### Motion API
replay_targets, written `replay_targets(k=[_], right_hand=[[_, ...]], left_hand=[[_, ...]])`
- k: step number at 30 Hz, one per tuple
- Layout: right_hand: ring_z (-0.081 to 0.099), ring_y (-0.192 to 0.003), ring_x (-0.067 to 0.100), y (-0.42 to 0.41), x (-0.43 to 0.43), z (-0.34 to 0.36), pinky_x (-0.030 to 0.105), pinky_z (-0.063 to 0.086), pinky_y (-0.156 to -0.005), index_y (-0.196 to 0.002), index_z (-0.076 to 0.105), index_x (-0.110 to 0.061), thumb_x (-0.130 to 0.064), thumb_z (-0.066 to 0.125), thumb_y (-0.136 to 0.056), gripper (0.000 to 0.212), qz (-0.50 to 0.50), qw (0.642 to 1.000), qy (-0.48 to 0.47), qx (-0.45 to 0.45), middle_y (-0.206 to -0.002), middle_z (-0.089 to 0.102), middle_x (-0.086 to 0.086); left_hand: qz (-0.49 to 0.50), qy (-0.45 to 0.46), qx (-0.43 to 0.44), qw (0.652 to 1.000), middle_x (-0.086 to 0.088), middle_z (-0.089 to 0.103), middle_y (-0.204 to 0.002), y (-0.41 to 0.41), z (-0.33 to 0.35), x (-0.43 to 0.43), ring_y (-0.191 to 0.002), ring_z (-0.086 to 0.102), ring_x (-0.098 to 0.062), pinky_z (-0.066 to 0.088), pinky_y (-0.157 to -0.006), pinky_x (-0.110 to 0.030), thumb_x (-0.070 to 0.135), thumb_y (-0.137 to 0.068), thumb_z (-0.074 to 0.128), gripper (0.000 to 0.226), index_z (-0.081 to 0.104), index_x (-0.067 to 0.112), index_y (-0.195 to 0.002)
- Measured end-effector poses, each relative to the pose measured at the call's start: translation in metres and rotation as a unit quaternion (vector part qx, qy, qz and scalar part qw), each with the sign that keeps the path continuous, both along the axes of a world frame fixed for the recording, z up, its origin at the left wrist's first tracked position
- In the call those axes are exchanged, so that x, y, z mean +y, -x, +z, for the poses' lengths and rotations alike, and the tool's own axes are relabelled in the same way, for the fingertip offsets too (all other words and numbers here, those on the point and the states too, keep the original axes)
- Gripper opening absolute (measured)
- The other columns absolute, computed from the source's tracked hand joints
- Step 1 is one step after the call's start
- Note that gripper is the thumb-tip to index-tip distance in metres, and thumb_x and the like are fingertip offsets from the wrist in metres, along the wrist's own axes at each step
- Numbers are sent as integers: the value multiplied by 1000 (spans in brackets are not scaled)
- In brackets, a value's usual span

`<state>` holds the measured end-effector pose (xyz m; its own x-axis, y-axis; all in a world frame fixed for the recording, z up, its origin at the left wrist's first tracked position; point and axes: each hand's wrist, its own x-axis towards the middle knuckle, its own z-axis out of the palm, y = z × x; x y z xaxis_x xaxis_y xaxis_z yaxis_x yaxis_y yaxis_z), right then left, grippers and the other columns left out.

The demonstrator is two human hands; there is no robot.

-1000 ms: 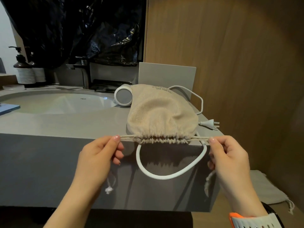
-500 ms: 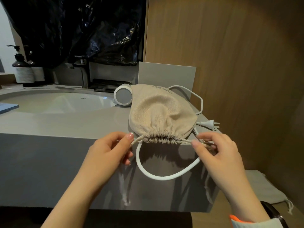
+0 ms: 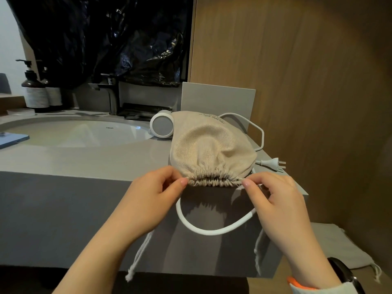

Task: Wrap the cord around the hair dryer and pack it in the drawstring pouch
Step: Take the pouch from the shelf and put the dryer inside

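A beige drawstring pouch [image 3: 212, 149] lies on the grey counter [image 3: 84, 160] at its right front corner, its mouth gathered tight and facing me. The white hair dryer [image 3: 162, 126] shows only its round end at the pouch's far left. Its white cord [image 3: 214, 231] hangs in a loop below the pouch mouth and over the counter's front; another loop and the plug [image 3: 271, 163] lie to the right. My left hand [image 3: 152, 196] pinches the mouth's left corner. My right hand [image 3: 273, 198] pinches the right corner. The drawstring ends dangle under both hands.
A white sink basin [image 3: 80, 132] with a faucet [image 3: 110, 92] sits to the left, two pump bottles [image 3: 35, 90] behind it and a blue phone [image 3: 10, 140] at the far left. A wooden wall [image 3: 318, 81] rises on the right. Another cloth pouch [image 3: 347, 247] lies low right.
Both hands have moved inward along the drawstrings to the pouch's corners. The mouth is bunched narrower, and the string ends now hang slack beneath the hands.
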<state>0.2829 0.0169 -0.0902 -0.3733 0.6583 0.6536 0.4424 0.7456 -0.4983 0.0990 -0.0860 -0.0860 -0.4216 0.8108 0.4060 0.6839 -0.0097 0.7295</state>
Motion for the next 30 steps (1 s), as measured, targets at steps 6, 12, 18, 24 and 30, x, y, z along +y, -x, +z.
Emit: replay_targets(k=[6, 12, 18, 24, 30], right_hand=[[56, -80, -8, 4, -3, 4, 9, 44, -63, -70, 50, -44, -29, 54, -88, 24, 35, 998, 24, 43, -61, 58, -18], [56, -81, 1, 0, -2, 1, 9, 40, -62, -74, 55, -41, -24, 57, -87, 21, 43, 998, 23, 44, -69, 58, -20], [46, -86, -1, -4, 4, -1, 12, 31, -66, -77, 59, -31, -25, 57, -87, 12, 20, 999, -14, 22, -74, 55, -23], [54, -73, 3, -9, 11, -9, 10, 35, -61, -78, 60, -26, -16, 61, -85, 12, -6, 999, -34, 41, -72, 53, -21], [54, -79, -2, -8, 11, -13, 3, 39, -59, -77, 58, -29, -17, 59, -87, 15, -13, 998, -18, 62, -73, 52, -21]], left_hand=[[-74, 21, -261, 962, 4, 53, -53, 0, 11, 5, -41, 37, -6, 30, -39, -15, 20, -96, 47, 25, 54, 5, -77], [-23, -26, -77, 996, 5, 48, -54, 8, -4, 3, -52, 41, -4, 34, -55, -18, 36, -86, 58, 31, 60, 12, -65], [11, -93, 42, 995, 1, 59, -61, 10, -9, 1, -56, 50, -7, 39, -55, -14, 36, -82, 59, 27, 59, 18, -63], [14, -111, 54, 992, 3, 59, -60, 25, -12, -6, -63, 54, -16, 37, -54, -15, 49, -80, 65, 35, 60, 21, -60], [20, -113, 74, 991, 4, 57, -59, 26, -12, -4, -55, 49, -8, 35, -51, -12, 53, -76, 61, 38, 61, 18, -62]])
